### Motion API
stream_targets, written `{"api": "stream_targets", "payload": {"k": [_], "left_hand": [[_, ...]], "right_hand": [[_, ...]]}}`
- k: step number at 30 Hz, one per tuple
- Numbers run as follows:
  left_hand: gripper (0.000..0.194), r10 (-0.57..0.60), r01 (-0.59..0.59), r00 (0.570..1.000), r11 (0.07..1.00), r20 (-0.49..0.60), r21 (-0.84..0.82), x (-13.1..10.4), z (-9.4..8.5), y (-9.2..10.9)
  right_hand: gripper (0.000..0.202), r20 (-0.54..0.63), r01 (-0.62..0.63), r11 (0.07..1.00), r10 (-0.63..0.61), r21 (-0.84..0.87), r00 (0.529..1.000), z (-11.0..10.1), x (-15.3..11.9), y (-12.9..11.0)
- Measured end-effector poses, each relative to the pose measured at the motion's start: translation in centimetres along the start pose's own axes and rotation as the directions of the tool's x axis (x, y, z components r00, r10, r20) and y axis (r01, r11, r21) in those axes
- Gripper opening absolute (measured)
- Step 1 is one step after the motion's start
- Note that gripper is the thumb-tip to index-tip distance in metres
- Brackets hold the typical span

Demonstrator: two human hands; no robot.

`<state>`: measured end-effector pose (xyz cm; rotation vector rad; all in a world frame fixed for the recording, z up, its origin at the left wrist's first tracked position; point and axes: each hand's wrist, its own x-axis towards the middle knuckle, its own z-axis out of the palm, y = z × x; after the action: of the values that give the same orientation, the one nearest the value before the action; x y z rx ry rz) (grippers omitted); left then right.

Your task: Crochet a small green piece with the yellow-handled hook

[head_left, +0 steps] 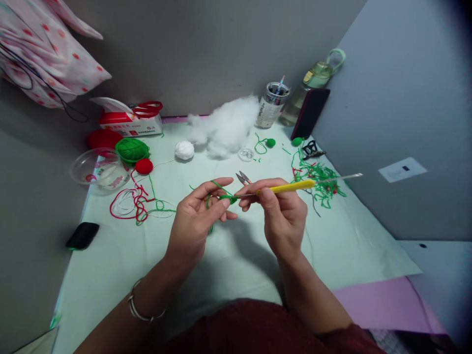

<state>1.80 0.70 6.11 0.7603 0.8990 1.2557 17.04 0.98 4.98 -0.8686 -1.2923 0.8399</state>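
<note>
Between the thumb and fingers of my left hand is pinched a small green crochet piece, with green yarn looped over the fingers. My right hand grips a crochet hook by its yellow handle. The hook's thin metal tip reaches left to the green piece; its other metal end points right. Whether the tip is inside a stitch is too small to tell. Just behind my right fingertips lie small thread snips, partly hidden.
White stuffing sits at the back, near a pen cup, a bottle and a leaning phone. Yarn scraps lie right. On the left are a green yarn ball, a white ball, a plastic tub and a black case.
</note>
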Motion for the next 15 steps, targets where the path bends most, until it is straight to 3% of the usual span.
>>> {"api": "stream_targets", "payload": {"k": [3,7,11,13,15], "left_hand": [[0.032,0.077,-0.071,0.996,0.992,-0.05,0.105,-0.2,0.0,-0.3],[0.036,0.117,-0.105,0.989,0.986,-0.09,0.128,-0.6,0.2,-0.5],[0.042,0.094,-0.089,0.992,0.995,-0.083,0.053,-0.7,0.5,-0.6],[0.047,-0.002,0.001,1.0,0.999,-0.016,-0.038,-0.6,0.5,-0.4],[0.043,-0.144,0.154,0.986,0.979,0.082,-0.134,-0.2,0.4,0.0]], "right_hand": [[0.018,0.038,0.251,0.94,-0.249,-0.231,0.968,0.3,-0.5,0.1],[0.02,0.161,0.531,0.769,-0.509,-0.356,0.845,0.6,-0.6,0.8],[0.024,0.194,0.543,0.671,-0.525,-0.505,0.829,0.7,-1.2,1.1],[0.03,0.211,0.518,0.615,-0.502,-0.595,0.839,0.5,-1.4,0.9],[0.026,0.185,0.493,0.644,-0.486,-0.585,0.854,0.3,-1.3,0.6]]}}
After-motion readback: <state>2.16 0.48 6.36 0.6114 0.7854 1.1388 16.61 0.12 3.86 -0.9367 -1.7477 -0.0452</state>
